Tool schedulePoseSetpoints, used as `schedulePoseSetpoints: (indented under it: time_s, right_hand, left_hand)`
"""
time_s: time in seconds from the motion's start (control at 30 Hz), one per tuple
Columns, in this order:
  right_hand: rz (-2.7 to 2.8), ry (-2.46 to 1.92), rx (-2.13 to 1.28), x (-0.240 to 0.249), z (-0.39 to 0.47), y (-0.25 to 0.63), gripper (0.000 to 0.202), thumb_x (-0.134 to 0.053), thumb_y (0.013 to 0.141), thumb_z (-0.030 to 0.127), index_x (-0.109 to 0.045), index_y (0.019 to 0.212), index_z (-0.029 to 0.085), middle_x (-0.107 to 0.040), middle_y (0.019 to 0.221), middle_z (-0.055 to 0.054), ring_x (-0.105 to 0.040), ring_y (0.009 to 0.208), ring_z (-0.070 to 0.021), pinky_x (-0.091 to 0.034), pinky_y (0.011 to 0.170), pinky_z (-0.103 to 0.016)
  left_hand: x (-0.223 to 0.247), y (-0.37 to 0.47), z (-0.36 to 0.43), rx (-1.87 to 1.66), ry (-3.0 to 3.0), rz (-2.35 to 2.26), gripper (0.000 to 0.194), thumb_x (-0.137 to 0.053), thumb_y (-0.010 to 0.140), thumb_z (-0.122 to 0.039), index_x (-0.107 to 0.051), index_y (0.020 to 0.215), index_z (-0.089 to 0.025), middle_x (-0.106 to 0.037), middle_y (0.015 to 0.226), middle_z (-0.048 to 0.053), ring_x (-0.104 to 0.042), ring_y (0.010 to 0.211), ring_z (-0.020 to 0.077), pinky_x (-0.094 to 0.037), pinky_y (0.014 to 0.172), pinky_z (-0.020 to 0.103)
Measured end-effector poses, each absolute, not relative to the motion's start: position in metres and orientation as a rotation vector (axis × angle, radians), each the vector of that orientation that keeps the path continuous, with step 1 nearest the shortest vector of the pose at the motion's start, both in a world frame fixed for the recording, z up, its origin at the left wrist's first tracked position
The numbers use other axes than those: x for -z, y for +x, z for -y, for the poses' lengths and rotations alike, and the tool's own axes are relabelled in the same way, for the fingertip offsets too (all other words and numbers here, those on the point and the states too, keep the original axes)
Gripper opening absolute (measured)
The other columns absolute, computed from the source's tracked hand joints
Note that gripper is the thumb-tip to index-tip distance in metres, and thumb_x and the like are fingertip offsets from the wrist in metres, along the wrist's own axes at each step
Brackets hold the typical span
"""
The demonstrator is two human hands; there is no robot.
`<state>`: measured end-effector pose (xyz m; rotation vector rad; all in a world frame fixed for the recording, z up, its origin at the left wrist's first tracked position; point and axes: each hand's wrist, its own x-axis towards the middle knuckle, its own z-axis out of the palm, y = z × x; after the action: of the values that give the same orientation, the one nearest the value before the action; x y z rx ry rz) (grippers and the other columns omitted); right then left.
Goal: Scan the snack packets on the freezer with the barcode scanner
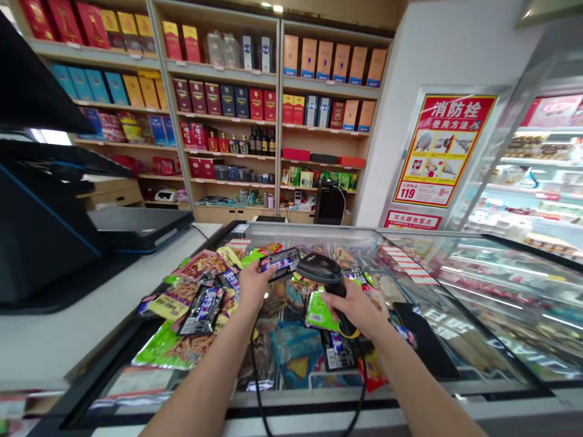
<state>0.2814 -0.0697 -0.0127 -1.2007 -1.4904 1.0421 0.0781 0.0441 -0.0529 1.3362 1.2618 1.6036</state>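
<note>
Scanner, black handheld unit, is in the right hand, fingers wrapped round its handle, head aimed left; black cable loops down between the forearms toward the bottom edge

Left hand: fingers grasping a dark packet by its left end, blue and white print face up; packet's far end sits right by the scanner head, can't tell if they touch

Below both hands: glass-topped case with snack packets on the glass. Loose pile on the left, incl. a green packet near the front and a black packet lying across others; another green-white packet just left of the right hand. Flat black panel lies right of the right forearm

Far left: white counter carrying a flat black box and a dark terminal. Behind: shelves of boxed goods, bottles lower down, red-yellow poster on the wall to the right
</note>
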Motion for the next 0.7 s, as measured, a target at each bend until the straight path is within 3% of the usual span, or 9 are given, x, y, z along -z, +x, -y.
schedulePoseSetpoints:
  time_s: [0.27,0.7]
  right_hand:
    - [1.491,-1.307,-0.845,0.016,0.048,0.290,0.025,-0.067,0.072,0.042,-0.055,0.079,0.020,-0.051,0.047,0.007,-0.049,0.042,-0.0128,-0.037,0.047,-0.026]
    - [1.537,-1.426,-0.862,0.025,0.074,0.276,0.020,-0.067,0.071,0.036,-0.063,0.083,0.020,-0.051,0.046,0.006,-0.051,0.046,-0.0158,-0.036,0.047,-0.026]
  left_hand:
    - [0.045,0.063,-0.068,-1.667,1.488,-1.399,0.020,-0.062,0.069,-0.035,-0.062,0.075,-0.016,-0.064,0.066,0.000,-0.061,0.071,0.0178,-0.049,0.073,0.029]
    - [0.066,0.064,-0.058,-1.616,1.509,-1.610,0.024,-0.058,0.075,-0.039,-0.062,0.080,-0.016,-0.064,0.070,0.001,-0.057,0.069,0.0170,-0.044,0.066,0.026]
